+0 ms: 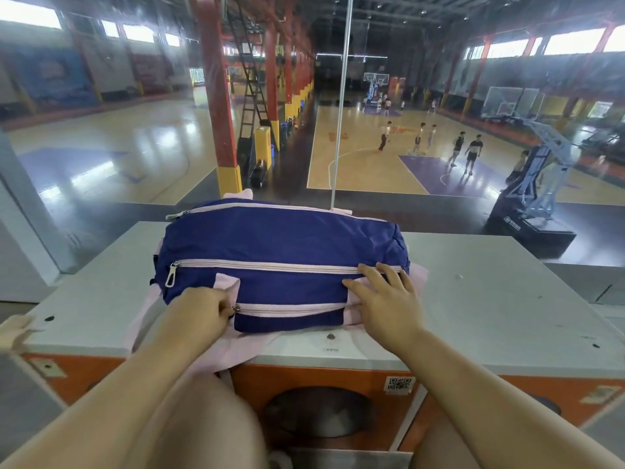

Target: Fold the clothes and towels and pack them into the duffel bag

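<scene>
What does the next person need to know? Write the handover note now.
Left hand: fingers pinch the zip pull at the lower pocket's left end.
Right hand: flat on the duffel bag, right side.
Bag lies on the grey table, bulging; its upper two zips look closed.
Done: packing seems finished.
Left: settle the pocket zip; check the pink fabric under the bag, strap or garment unclear.
</scene>
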`<state>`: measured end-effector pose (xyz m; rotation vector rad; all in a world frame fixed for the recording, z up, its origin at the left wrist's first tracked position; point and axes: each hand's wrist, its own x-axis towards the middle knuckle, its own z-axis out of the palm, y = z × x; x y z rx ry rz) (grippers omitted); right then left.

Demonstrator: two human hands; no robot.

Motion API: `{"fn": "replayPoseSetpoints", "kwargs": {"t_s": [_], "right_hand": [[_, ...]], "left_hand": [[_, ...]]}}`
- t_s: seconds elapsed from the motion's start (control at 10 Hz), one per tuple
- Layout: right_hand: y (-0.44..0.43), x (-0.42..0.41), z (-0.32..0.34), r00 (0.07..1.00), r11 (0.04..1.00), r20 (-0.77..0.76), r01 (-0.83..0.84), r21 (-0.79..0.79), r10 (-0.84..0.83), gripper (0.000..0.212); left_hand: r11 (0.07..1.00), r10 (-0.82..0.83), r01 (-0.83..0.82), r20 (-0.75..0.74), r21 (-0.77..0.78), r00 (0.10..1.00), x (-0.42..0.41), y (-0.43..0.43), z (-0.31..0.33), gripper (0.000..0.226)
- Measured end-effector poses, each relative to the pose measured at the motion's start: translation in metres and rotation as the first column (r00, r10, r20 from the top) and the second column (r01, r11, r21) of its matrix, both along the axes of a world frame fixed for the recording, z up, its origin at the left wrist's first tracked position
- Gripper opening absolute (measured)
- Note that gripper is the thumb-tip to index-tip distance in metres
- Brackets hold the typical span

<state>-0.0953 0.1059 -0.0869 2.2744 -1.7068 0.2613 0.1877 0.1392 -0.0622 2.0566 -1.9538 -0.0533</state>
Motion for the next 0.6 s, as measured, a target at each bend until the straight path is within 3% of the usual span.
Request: {"fn": "replayPoseSetpoints", "kwargs": {"t_s": [0.2,0.3,0.5,0.6], "right_hand": [[0.004,0.005,0.016,0.999,0.995,0.020,-0.032,0.093,0.030,0.056],[0.001,-0.001,0.035,0.997,0.973,0.036,-0.080,0.218,0.074,0.050],[-0.015,-0.007,0.098,0.982,0.839,0.154,-0.172,0.516,0.106,0.036],[-0.029,-0.006,0.133,0.990,0.850,0.110,-0.134,0.510,0.090,0.041]], "left_hand": [[0.997,-0.069,0.068,0.034,0.028,0.997,-0.006,-0.004,0.008,0.020],[0.988,-0.154,0.154,0.009,-0.013,0.988,-0.007,-0.009,0.023,0.022],[0.965,-0.254,0.244,0.110,0.094,0.961,-0.012,-0.046,0.079,0.015],[0.965,-0.254,0.241,0.135,0.108,0.958,-0.016,-0.073,0.103,0.013]]}}
